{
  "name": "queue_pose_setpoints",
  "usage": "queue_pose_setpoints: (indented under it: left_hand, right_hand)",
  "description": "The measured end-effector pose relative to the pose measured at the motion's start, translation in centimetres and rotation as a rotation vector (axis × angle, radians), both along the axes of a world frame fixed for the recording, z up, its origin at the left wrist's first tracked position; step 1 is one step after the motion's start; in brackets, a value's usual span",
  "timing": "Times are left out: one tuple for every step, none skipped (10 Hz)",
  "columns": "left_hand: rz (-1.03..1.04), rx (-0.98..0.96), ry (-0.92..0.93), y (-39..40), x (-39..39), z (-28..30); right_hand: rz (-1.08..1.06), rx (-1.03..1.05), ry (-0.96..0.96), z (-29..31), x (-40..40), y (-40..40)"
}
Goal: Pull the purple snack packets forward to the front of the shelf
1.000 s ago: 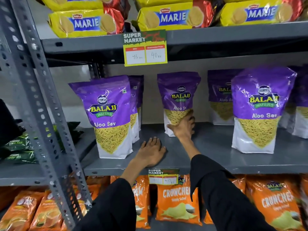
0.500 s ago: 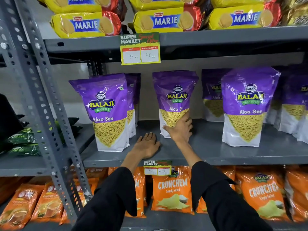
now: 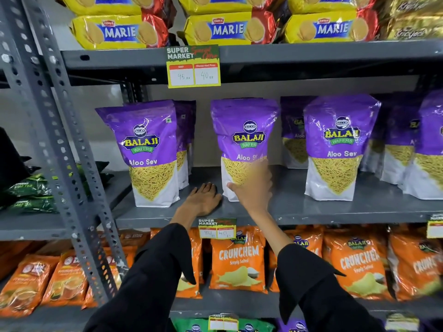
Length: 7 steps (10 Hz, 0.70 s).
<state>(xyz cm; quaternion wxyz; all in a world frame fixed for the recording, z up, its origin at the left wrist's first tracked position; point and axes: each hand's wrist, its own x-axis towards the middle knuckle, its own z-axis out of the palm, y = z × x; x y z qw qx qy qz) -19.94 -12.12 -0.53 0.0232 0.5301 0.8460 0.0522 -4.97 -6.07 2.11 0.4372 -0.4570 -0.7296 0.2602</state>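
Purple Balaji Aloo Sev packets stand upright on the grey middle shelf [image 3: 299, 212]. The middle packet [image 3: 243, 130] stands close to the shelf's front, and my right hand [image 3: 254, 188] grips its lower front, blurred by motion. My left hand [image 3: 203, 200] lies flat on the shelf just left of that packet, holding nothing. A left packet [image 3: 146, 149] and a right packet [image 3: 338, 144] also stand near the front. More purple packets [image 3: 293, 135] remain further back against the wall, partly hidden.
Yellow Marie biscuit packs [image 3: 227, 29] fill the shelf above, with a price tag [image 3: 193, 67] hanging from its edge. Orange Crunchem bags [image 3: 239, 259] sit on the shelf below. A perforated grey upright [image 3: 60, 149] stands at the left, with green packets [image 3: 31, 192] beyond it.
My right hand has drawn the middle purple packet forward from the back of the shelf towards the front edge. My left hand has stayed flat on the shelf.
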Motion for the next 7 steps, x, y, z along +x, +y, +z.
queue_pose_setpoints:
  left_hand:
    - [0.003,-0.005,-0.004,-0.1,0.1,0.0]
    - [0.003,-0.004,-0.002,-0.2,0.1,0.0]
    - [0.0,-0.003,-0.001,-0.2,0.3,0.1]
    - [-0.002,0.003,-0.001,-0.2,0.2,0.1]
    - [-0.009,0.009,0.0,-0.4,0.4,0.1]
    - [-0.016,0.015,-0.009,-0.4,0.4,0.3]
    - [-0.023,0.046,0.0,-0.5,0.4,0.2]
  right_hand:
    - [-0.007,0.008,-0.005,-0.1,0.4,-0.6]
    - [-0.007,0.02,-0.005,-0.1,0.6,-0.9]
    - [-0.011,0.021,-0.015,0.0,0.7,-1.1]
    - [-0.013,0.025,-0.014,-0.1,0.7,-1.1]
    - [-0.014,0.022,-0.022,-0.2,0.8,-1.4]
    - [-0.018,0.029,-0.021,-0.2,0.7,-1.3]
    - [-0.005,0.025,0.002,-0.5,1.1,-1.7]
